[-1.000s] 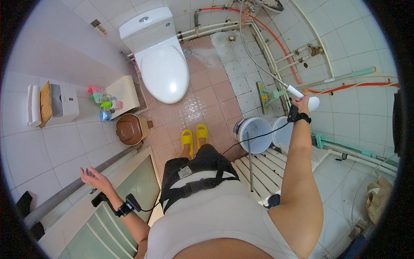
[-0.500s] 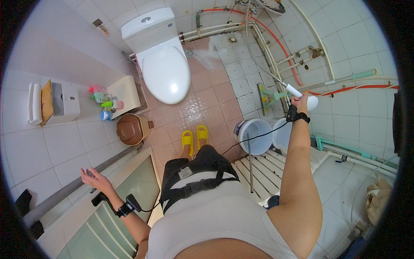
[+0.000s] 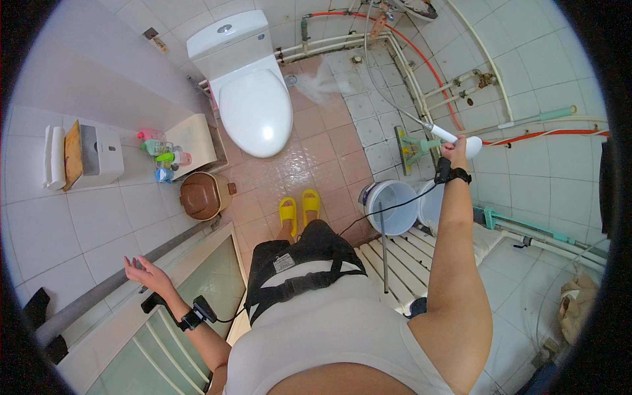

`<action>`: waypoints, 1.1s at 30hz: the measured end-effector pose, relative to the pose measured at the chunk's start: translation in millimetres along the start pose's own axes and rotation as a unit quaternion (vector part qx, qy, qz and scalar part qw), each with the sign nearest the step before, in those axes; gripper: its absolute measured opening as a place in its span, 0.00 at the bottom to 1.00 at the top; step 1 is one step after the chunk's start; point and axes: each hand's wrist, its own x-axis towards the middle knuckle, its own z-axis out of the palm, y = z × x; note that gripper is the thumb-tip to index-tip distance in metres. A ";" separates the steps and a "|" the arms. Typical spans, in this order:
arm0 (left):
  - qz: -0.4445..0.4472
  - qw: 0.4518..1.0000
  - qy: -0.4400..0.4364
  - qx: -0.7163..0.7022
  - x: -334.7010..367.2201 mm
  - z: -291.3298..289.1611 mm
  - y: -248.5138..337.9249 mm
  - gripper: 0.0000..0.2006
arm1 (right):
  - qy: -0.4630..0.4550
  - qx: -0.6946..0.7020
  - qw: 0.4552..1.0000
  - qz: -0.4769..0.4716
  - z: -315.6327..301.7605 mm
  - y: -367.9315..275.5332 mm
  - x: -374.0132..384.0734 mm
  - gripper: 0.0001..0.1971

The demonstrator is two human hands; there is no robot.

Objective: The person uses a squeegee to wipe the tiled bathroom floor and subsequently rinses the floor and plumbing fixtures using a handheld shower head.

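My right hand (image 3: 454, 153) is closed round the handle of a white shower head (image 3: 473, 147), held out at the right in front of the tiled wall. A silvery hose (image 3: 376, 82) runs from the handle's end back toward the taps at the far wall. Out to the left, my left hand (image 3: 149, 274) is raised with its fingers apart and nothing in it, close to a grey rail (image 3: 108, 285). Both wrists wear black straps with small devices. A whitish wet patch (image 3: 320, 84) lies on the floor beside the round drain (image 3: 290, 79).
A white toilet (image 3: 257, 112) with its lid down stands ahead. White buckets (image 3: 393, 209) and a slatted white bench (image 3: 401, 263) are at the right; a brown bin (image 3: 201, 195) and several bottles (image 3: 164, 158) are at the left. The pink floor tiles (image 3: 309, 141) look wet.
My right hand and the shower head have shifted slightly left, and the hose has swung left with them. The whitish patch has changed shape a little. My left hand keeps its pose.
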 end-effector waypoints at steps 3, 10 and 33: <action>0.001 1.000 0.005 0.004 -0.8 -1.1 2.6 0.21 | 0.011 0.011 1.000 0.006 6.5 6.6 -7.9 0.13; -0.002 1.000 0.001 0.008 -0.6 -0.6 -0.3 0.21 | -0.027 -0.012 1.000 -0.002 15.1 20.8 -14.6 0.12; -0.010 1.000 -0.003 -0.011 -3.4 -1.5 5.2 0.21 | 0.016 -0.015 1.000 0.017 4.9 30.3 -16.3 0.12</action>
